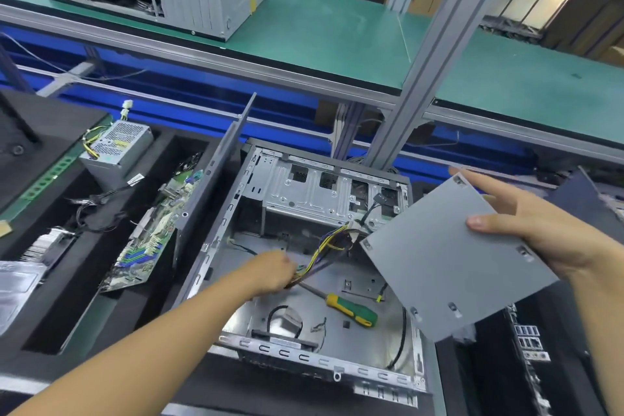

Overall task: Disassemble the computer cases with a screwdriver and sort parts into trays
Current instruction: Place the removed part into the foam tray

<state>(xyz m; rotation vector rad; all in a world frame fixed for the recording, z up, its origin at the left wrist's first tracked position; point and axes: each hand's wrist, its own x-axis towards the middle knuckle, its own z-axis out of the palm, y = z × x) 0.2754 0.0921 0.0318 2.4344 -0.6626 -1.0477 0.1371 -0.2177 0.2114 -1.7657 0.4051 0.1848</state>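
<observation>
R hand point(543, 233) grips grey metal unit point(449, 267) held over right side of open computer case point(304, 353), L hand point(270, 272) clutches wire bundle point(319, 252) inside case near screwdriver point(351, 309); risk: wires not unplugged, so pulling unit off could snag or tear connectors

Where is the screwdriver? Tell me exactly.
Head view, lower centre: the screwdriver lies on the floor of the open computer case, its tip by the left hand, its handle left of the grey part in the right hand.
</observation>
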